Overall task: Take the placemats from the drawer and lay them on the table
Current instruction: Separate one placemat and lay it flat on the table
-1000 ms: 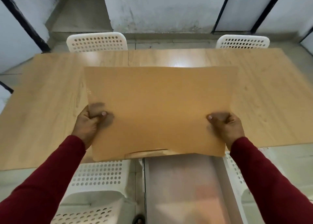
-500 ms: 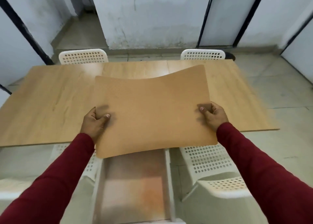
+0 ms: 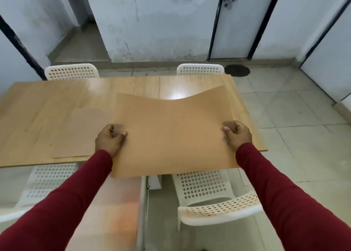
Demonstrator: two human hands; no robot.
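- The placemat (image 3: 171,134) is a thin tan sheet with a fine woven-looking texture, held in the air over the near right part of the table (image 3: 47,114). Its near edge overhangs the table's near edge, and its far edge reaches toward the far right corner.
- The left hand (image 3: 109,139) pinches the mat's left edge, thumb on top and fingers hidden beneath. The right hand (image 3: 238,134) does the same at the right edge. Both are closed on the mat at about the middle of its short sides.
- The far edge dips in the middle and rises at its right corner, so the mat looks flexible rather than stiff, and light enough for a pinch to carry.
- Held by the two short edges, it sags between the hands. A slight outward pull would probably keep it flat as it comes down.
- The surface looks matt, and I judge it unlikely to slip from the fingers. It does not look fragile, though a hard fold could crease it.
- A faint paler patch on the table left of the mat may be another mat already lying there. Blur keeps me from being sure.
- A white chair (image 3: 207,191) stands tucked under the near edge, below the mat.
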